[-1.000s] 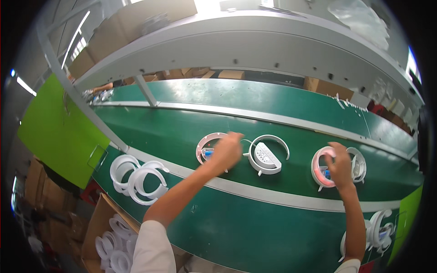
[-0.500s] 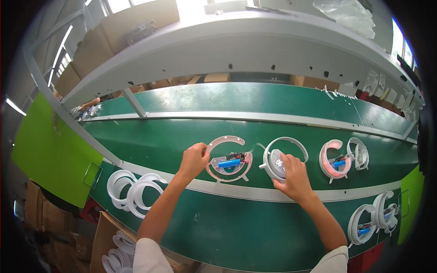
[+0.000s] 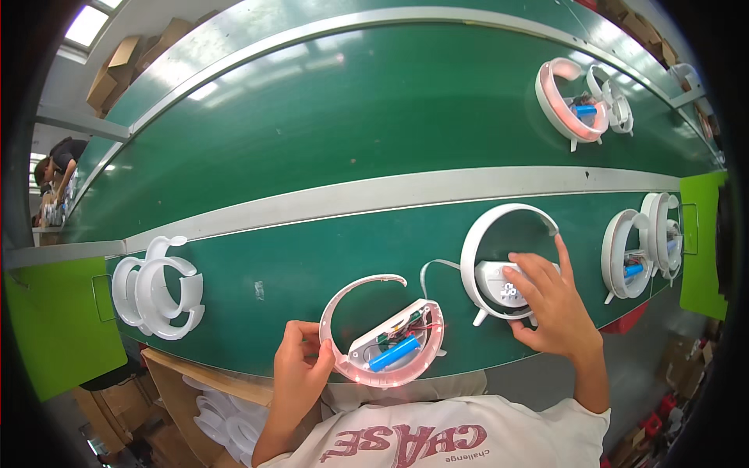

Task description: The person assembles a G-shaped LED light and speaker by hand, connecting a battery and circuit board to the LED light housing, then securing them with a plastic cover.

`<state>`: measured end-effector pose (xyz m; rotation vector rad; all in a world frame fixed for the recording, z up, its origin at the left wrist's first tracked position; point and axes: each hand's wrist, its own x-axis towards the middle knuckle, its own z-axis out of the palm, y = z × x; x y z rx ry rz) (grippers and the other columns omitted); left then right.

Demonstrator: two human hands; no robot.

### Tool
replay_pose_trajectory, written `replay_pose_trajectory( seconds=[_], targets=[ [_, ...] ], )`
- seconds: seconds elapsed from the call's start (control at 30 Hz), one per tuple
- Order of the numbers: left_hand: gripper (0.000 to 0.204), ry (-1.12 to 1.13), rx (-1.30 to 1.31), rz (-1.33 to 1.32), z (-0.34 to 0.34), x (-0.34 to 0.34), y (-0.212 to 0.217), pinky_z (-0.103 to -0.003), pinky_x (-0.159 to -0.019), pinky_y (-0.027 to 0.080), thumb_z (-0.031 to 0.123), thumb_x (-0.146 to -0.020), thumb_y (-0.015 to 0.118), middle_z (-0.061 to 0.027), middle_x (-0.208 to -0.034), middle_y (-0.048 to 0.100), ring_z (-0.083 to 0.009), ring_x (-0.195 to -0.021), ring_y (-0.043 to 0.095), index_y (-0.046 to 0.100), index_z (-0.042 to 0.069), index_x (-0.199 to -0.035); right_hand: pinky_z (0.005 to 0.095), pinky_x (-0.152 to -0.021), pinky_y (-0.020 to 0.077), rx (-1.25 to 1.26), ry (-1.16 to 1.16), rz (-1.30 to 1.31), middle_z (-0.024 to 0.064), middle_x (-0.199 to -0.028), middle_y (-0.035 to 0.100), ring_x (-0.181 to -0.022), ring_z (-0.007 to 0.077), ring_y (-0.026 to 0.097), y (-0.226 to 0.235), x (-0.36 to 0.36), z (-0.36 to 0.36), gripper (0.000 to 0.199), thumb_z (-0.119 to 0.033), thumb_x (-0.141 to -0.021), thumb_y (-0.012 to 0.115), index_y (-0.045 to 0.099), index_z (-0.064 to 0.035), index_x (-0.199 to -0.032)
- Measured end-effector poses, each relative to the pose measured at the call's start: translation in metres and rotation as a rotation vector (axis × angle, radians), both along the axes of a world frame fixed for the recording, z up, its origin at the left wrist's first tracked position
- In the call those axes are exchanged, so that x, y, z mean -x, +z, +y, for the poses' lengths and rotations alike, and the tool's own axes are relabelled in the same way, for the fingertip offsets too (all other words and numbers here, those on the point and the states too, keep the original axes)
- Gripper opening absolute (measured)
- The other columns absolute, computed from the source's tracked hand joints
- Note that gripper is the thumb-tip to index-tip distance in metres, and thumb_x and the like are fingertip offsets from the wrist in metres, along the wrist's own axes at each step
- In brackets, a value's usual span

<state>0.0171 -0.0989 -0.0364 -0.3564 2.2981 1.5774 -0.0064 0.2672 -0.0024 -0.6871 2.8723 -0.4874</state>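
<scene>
Two white ring housings (image 3: 382,331) (image 3: 507,265) on belt

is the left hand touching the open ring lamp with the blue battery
Touching. The head view shows the left hand gripping the left rim of the open ring lamp, fingers wrapped over its edge with no gap.

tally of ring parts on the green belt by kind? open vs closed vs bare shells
Open ring units, blue battery showing: 3 — held by left hand, far right, top right
Closed white ring unit under right hand: 1
Stacks of bare white shells: 1
Total: 5
</scene>
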Motion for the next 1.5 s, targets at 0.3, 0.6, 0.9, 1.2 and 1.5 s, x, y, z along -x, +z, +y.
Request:
replay_pose_trajectory(
  seconds=[0.3, 0.6, 0.9, 1.2, 1.5],
  targets=[
    [0.039, -0.443, 0.530, 0.741, 0.041, -0.023, 0.017, -0.042, -0.081, 0.046, -0.001, -0.072, 0.078, -0.0133, -0.111, 0.060, -0.0318, -0.098, 0.056, 0.065, 0.004, -0.109, 0.0359, -0.070, 0.0452, 0.505, -0.143, 0.067, 0.0104, -0.099, 0.057, -0.084, 0.0266, 0.055, -0.019, -0.034, -0.072, 0.041, -0.008, -0.072, 0.080, 0.067, -0.0049, -0.111],
    [0.030, -0.523, 0.513, 0.739, 0.077, 0.011, 0.016, -0.040, -0.071, 0.049, 0.000, -0.069, 0.081, -0.0121, -0.105, 0.063, -0.0301, -0.091, 0.062, 0.069, 0.003, -0.097, 0.0358, -0.061, 0.0405, 0.306, -0.122, 0.103, 0.0084, -0.083, 0.049, -0.073, 0.0232, 0.048, -0.036, -0.022, -0.111, 0.026, -0.005, -0.075, 0.073, 0.062, 0.0039, -0.097],
    [0.026, -0.537, 0.468, 0.516, 0.084, 0.028, 0.032, -0.033, -0.054, 0.047, 0.001, -0.073, 0.079, -0.0072, -0.090, 0.064, -0.0215, -0.074, 0.062, 0.064, 0.005, -0.094, 0.0349, -0.057, 0.0387, 0.349, -0.294, 0.206, 0.0083, -0.074, 0.044, -0.065, 0.0236, 0.045, -0.048, -0.027, -0.122, 0.015, -0.001, -0.077, 0.070, 0.059, 0.0000, -0.087],
    [0.021, -0.641, 0.578, 0.370, 0.094, 0.046, 0.033, -0.035, -0.053, 0.045, 0.006, -0.077, 0.077, -0.0044, -0.081, 0.057, -0.0222, -0.071, 0.060, 0.059, 0.007, -0.088, 0.0352, -0.053, 0.0368, 0.422, -0.408, 0.208, 0.0065, -0.071, 0.044, -0.062, 0.0224, 0.045, -0.054, -0.029, -0.131, 0.017, -0.001, -0.075, 0.070, 0.057, -0.0025, -0.086],
    [0.024, -0.605, 0.608, 0.295, 0.108, 0.049, 0.038, -0.038, -0.054, 0.044, 0.001, -0.074, 0.076, -0.0074, -0.081, 0.057, -0.0268, -0.071, 0.058, 0.054, 0.005, -0.084, 0.0327, -0.053, 0.0354, 0.463, -0.361, 0.293, 0.0041, -0.071, 0.044, -0.062, 0.0198, 0.046, -0.059, -0.033, -0.125, 0.027, -0.003, -0.070, 0.071, 0.068, 0.0014, -0.096]
  ],
)
